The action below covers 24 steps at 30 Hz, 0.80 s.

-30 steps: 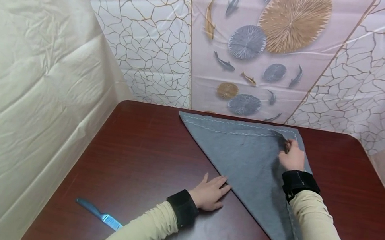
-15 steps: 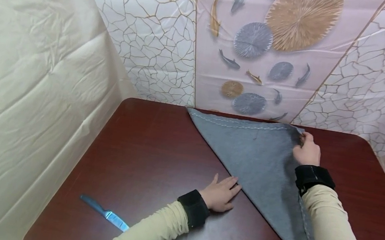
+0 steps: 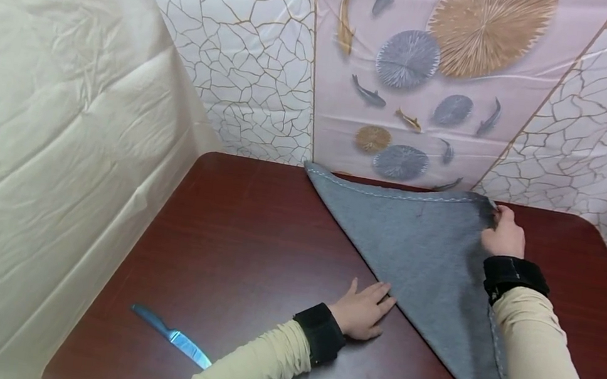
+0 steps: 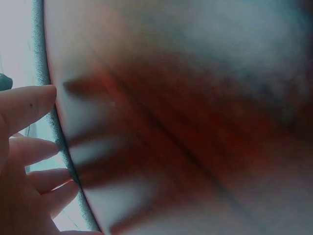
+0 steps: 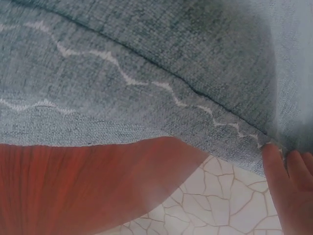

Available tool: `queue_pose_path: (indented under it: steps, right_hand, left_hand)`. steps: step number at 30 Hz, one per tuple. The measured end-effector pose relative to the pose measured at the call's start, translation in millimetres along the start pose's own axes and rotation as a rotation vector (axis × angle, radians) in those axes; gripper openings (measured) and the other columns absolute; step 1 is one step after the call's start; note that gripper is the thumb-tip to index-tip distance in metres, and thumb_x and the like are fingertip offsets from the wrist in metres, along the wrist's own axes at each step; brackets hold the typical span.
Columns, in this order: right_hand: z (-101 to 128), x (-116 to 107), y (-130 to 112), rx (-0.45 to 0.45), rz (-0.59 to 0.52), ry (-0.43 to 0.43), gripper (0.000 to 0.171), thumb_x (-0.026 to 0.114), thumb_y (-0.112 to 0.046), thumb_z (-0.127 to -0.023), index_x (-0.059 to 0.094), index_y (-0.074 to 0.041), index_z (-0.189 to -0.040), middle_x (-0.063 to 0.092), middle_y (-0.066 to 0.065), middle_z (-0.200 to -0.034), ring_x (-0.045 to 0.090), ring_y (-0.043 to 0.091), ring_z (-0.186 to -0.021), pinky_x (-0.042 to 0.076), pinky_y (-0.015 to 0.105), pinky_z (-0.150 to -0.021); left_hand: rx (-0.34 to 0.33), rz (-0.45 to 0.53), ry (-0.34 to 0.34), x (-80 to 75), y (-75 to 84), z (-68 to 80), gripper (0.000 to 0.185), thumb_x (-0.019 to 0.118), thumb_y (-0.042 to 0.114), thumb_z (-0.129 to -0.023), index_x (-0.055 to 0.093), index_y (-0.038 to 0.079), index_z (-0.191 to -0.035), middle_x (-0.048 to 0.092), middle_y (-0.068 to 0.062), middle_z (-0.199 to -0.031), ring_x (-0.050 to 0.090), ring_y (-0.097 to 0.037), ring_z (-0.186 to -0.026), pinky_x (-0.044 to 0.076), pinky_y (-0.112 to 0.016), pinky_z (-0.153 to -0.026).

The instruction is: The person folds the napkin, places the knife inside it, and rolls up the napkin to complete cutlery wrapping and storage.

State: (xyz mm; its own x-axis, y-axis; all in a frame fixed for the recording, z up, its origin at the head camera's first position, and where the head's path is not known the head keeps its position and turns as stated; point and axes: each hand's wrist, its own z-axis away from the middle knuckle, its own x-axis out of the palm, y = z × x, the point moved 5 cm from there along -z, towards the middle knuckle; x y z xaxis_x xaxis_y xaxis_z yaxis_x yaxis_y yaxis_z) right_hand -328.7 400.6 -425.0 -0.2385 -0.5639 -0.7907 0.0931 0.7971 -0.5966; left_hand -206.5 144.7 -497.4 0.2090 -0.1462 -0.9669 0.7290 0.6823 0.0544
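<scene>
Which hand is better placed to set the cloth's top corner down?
Probably the right hand: it already pinches the far corner of the grey cloth. The left hand lies flat at the folded edge, away from that corner.

Setting reads as a makeshift recording booth rather than a lived-in room. A glossy dark red-brown wooden table (image 3: 252, 234) is boxed in by hung sheeting: a wrinkled cream plastic sheet (image 3: 45, 120) on the left, and behind it a shiny plastic backdrop printed with gold crackle lines, fish and round lotus leaves (image 3: 409, 70). No furniture or fixtures show beyond these drapes.
</scene>
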Motion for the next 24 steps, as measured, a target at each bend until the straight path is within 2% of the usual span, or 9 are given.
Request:
queue_pose_path:
  steps: [4, 8, 12, 16, 18, 19, 21, 24]
  right_hand:
    - [-2.9, -2.3, 2.4, 0.000, 0.011, -0.008, 0.056, 0.030, 0.000, -0.080, 0.022, 0.013, -0.134, 0.041, 0.037, -0.124, 0.046, 0.049, -0.082, 0.036, 0.053, -0.071]
    - [-8.1, -3.0, 4.6, -0.019, 0.012, 0.011, 0.056, 0.031, -0.001, -0.080, 0.023, 0.012, -0.135, 0.041, 0.037, -0.123, 0.046, 0.051, -0.082, 0.036, 0.053, -0.072]
    - [-11.2, 2.2, 10.3, 0.018, -0.018, 0.001, 0.058, 0.031, -0.001, -0.081, 0.021, 0.010, -0.137, 0.039, 0.034, -0.127, 0.044, 0.051, -0.098, 0.035, 0.054, -0.082]
    - [-11.0, 8.1, 18.2, 0.062, -0.037, -0.014, 0.059, 0.031, -0.001, -0.080, 0.020, 0.010, -0.137, 0.038, 0.034, -0.129, 0.042, 0.051, -0.102, 0.034, 0.055, -0.084]
    - [-11.0, 10.7, 21.1, 0.059, -0.034, -0.022, 0.060, 0.033, -0.002, -0.080, 0.019, 0.010, -0.137, 0.038, 0.035, -0.128, 0.046, 0.051, -0.091, 0.036, 0.054, -0.076]
    - [-11.3, 12.5, 22.4, 0.055, -0.035, -0.039, 0.062, 0.033, -0.002, -0.080, 0.016, 0.010, -0.138, 0.036, 0.035, -0.130, 0.046, 0.049, -0.080, 0.037, 0.052, -0.068]
    - [-11.8, 16.5, 25.0, 0.041, -0.028, -0.080, 0.066, 0.035, -0.003, -0.081, 0.008, 0.008, -0.141, 0.038, 0.040, -0.123, 0.046, 0.043, -0.065, 0.035, 0.046, -0.057]
    - [-12.5, 24.1, 27.4, 0.024, -0.014, -0.169, 0.073, 0.037, -0.005, -0.082, -0.004, 0.005, -0.142, 0.034, 0.044, -0.121, 0.041, 0.037, -0.058, 0.030, 0.041, -0.054]
  left_hand:
    - [0.001, -0.005, -0.002, 0.5, 2.3, -2.9, 0.062, 0.047, 0.045, -0.092, 0.025, 0.022, -0.145, 0.014, -0.001, -0.151, 0.010, -0.011, -0.137, 0.020, -0.045, -0.105]
    - [-0.006, -0.013, 0.004, 1.4, 2.3, -5.5, 0.063, 0.047, 0.045, -0.091, 0.024, 0.023, -0.145, 0.014, -0.001, -0.151, 0.010, -0.011, -0.137, 0.021, -0.045, -0.105]
    - [-0.020, -0.027, -0.002, 2.1, 1.5, -7.3, 0.063, 0.048, 0.045, -0.091, 0.024, 0.023, -0.145, 0.014, 0.000, -0.151, 0.010, -0.011, -0.137, 0.021, -0.046, -0.105]
    - [-0.029, -0.036, -0.009, 0.5, 1.2, -7.7, 0.062, 0.048, 0.045, -0.091, 0.025, 0.023, -0.144, 0.016, 0.001, -0.150, 0.012, -0.011, -0.137, 0.021, -0.046, -0.105]
    - [-0.031, -0.032, -0.013, -0.4, 1.2, -7.3, 0.061, 0.049, 0.044, -0.091, 0.026, 0.023, -0.144, 0.017, 0.001, -0.150, 0.013, -0.010, -0.136, 0.021, -0.046, -0.105]
    - [-0.032, -0.028, -0.015, -1.1, 1.1, -7.1, 0.061, 0.049, 0.044, -0.091, 0.026, 0.023, -0.144, 0.017, 0.001, -0.150, 0.013, -0.010, -0.136, 0.021, -0.046, -0.105]
    - [-0.035, -0.020, -0.022, -1.9, 0.5, -6.6, 0.061, 0.049, 0.044, -0.091, 0.027, 0.023, -0.144, 0.017, 0.002, -0.150, 0.013, -0.010, -0.136, 0.021, -0.046, -0.105]
    - [-0.045, -0.012, -0.037, -3.4, -1.4, -5.8, 0.061, 0.049, 0.044, -0.091, 0.027, 0.023, -0.144, 0.017, 0.001, -0.150, 0.012, -0.010, -0.136, 0.021, -0.045, -0.105]
